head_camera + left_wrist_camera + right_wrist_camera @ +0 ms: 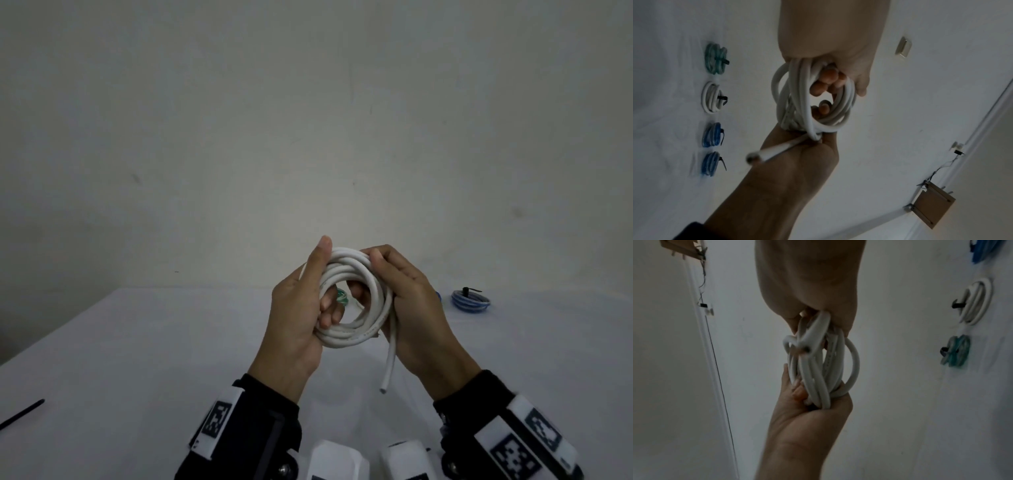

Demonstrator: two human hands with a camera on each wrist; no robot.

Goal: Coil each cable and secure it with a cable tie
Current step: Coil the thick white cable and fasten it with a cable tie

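A white cable coil (356, 294) of several loops is held up above the white table (137, 359). My left hand (301, 308) grips its left side, thumb over the top and fingers curled through the middle. On the opposite side, my right hand (414, 308) grips the coil with its fingers wrapped over the loops. The cable's loose end (388, 370) hangs down beside the right palm. In the left wrist view the coil (807, 100) sits between the left hand (828, 48) and the right hand (797, 162). A black cable tie (20, 416) lies at the table's near left.
Tied coils lie in a row at the table's far side: a green one (715, 58), a white one (712, 97) and two blue ones (713, 134) (712, 164), each with a black tie. A bare wall (308, 137) stands behind the table.
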